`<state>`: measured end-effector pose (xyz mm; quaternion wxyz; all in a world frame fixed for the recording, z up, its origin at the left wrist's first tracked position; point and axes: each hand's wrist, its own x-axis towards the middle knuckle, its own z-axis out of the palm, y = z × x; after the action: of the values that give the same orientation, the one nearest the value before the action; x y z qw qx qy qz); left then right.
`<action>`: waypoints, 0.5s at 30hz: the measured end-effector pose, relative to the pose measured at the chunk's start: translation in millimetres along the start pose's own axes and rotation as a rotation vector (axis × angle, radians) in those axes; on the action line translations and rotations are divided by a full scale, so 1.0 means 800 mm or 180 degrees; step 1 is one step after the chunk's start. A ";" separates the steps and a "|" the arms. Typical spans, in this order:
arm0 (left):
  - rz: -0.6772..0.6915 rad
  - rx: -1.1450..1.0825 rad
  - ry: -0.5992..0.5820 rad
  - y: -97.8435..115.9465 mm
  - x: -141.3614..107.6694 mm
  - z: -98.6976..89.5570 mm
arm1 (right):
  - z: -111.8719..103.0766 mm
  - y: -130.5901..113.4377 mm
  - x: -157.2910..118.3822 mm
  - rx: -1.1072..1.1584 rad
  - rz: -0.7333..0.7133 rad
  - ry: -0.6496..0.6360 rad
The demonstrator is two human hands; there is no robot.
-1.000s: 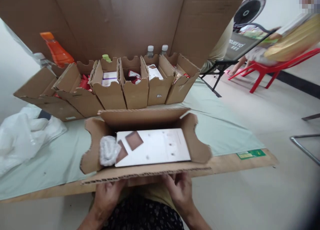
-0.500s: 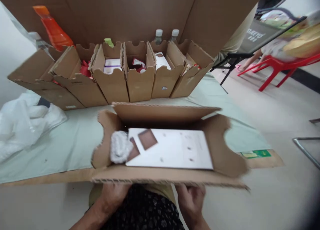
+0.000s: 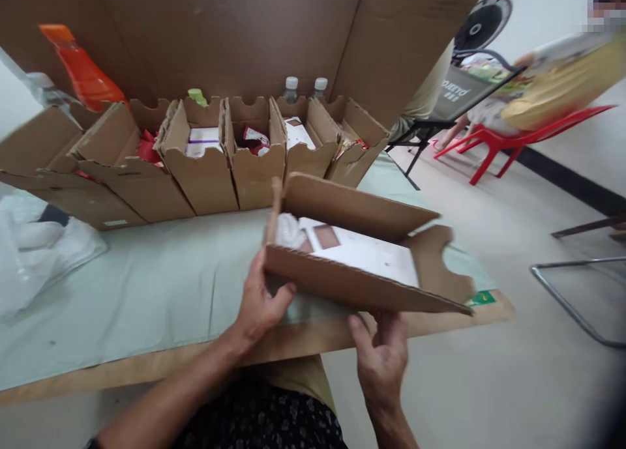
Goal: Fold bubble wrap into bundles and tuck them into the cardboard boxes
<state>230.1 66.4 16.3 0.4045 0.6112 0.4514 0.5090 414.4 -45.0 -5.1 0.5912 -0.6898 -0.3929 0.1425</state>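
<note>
An open-topped cardboard box (image 3: 352, 283) is held at a slant over the front right part of the table. My left hand (image 3: 261, 299) grips its left end, thumb against the near wall. Beneath the near side, my right hand (image 3: 384, 351) supports the box, with its fingertips hidden under it. Inside lie a white carton (image 3: 366, 250) with brown squares and, at the left end, a rolled white bundle (image 3: 289, 231) that looks like foam netting.
Several upright cardboard bins (image 3: 259, 175) with packets stand in a row behind. Bottles, one of them orange (image 3: 90, 77), rise behind them before a tall cardboard panel (image 3: 220, 32). Plastic bags (image 3: 44, 253) lie left. A person sits on a red chair (image 3: 508, 143) at right.
The box has moved right and turned, its right end now nearer me. My left hand has gone from the near edge to the left end. The camera view has shifted right.
</note>
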 end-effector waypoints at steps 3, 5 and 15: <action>0.0271 -0.0125 -0.0962 0.010 0.055 0.052 | -0.037 0.010 0.004 -0.0092 -0.0122 0.0452; 0.0353 -0.0140 -0.1511 0.015 0.088 0.080 | -0.058 0.017 0.004 -0.0264 -0.0287 0.0515; 0.0061 -0.0083 -0.1548 -0.011 0.075 0.096 | -0.086 0.038 0.011 -0.0609 0.0233 0.0413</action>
<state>309.3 123.4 11.7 0.5043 0.7147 0.3284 0.3564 476.7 -87.1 -12.9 0.5413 -0.7647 -0.3401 0.0809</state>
